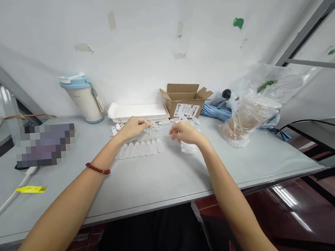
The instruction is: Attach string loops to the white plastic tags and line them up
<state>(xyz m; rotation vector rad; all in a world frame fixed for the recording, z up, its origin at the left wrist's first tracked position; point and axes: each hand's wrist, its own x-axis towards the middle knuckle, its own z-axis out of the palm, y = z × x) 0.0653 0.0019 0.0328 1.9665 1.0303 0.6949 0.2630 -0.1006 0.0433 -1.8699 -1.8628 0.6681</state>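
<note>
My left hand (134, 127) reaches over the table with its fingertips pinched together at the edge of a tangled pile of white strings (152, 128). Below it lies a row of several flat, whitish translucent tags (140, 149), side by side, with thin strings at their upper ends. My right hand (185, 132) hovers to the right of the pile, its fingers loosely curled and slightly apart, with nothing visible in them. Beneath that hand rest more translucent pieces (188, 149), partly covered by it. Small white round pieces (117, 128) sit behind my left wrist.
An open cardboard box (186, 110) and a stack of white trays (140, 112) stand against the wall. A tumbler (85, 100) and a blurred-out device (45, 145) are on the left. To the right are a plastic-wrapped roll (252, 113) and blue cloth (218, 111).
</note>
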